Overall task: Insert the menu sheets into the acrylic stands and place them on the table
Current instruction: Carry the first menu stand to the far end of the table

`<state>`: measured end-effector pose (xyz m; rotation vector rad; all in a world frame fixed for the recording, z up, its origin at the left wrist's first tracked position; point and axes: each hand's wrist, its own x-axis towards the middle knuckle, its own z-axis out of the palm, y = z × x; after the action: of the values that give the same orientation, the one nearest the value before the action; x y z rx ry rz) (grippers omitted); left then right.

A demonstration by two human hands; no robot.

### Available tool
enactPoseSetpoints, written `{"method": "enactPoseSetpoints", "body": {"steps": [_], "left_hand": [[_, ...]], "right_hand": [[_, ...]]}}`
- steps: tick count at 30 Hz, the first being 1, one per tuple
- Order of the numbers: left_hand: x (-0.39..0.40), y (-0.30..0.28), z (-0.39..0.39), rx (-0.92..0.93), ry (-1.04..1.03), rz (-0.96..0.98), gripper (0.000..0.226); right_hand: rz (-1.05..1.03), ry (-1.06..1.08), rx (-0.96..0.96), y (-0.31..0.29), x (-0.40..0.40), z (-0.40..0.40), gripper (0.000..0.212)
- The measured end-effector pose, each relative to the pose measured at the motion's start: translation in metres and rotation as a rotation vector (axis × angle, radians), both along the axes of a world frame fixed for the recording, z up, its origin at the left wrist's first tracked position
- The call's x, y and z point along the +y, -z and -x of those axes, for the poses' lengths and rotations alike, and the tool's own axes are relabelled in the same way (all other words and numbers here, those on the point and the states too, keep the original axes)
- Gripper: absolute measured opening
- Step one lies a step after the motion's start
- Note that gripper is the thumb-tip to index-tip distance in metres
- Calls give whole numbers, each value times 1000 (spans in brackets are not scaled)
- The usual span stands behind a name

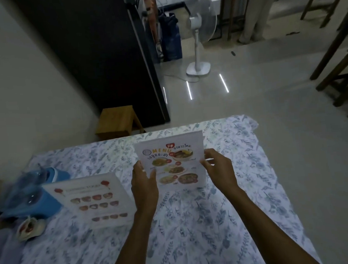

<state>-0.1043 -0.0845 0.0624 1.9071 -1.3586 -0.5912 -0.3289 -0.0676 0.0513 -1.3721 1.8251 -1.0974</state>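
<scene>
Holding the colourful printed food menu in its clear acrylic stand upright by both side edges, the left hand pinches the left edge between thumb and fingers while the right hand pinches the right edge. The menu sits above the far middle of the table draped in a pale floral cloth; whether its base already touches the cloth I cannot tell, since the hands and the blur hide the foot.

A likely slip, as I judge it, is the stand tipping backward when let go, because the soft cloth may wrinkle under the foot and the far table edge lies close behind it. Loosening one side first could also twist the sheet askew in its sleeve.

A second white menu stand with rows of reddish dishes stands just left of the left wrist, so a careless pull back could knock it. Farther left, a blue plastic container with a clear lid crowds that side. To the right and toward the near edge, the cloth is open, giving both arms room to draw away.
</scene>
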Motion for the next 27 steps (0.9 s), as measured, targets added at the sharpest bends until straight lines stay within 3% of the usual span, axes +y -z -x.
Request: {"method": "enactPoseSetpoints", "body": {"steps": [3, 17, 27], "left_hand": [[-3, -5, -3, -68, 34, 19, 17], [-82, -47, 106, -17, 377, 103, 22], [-174, -22, 168, -48, 470, 127, 28]], "right_hand": [[36, 16, 29, 6, 3, 12, 9], [140, 200, 94, -21, -34, 137, 7], [100, 196, 251, -29, -114, 215, 11]]}}
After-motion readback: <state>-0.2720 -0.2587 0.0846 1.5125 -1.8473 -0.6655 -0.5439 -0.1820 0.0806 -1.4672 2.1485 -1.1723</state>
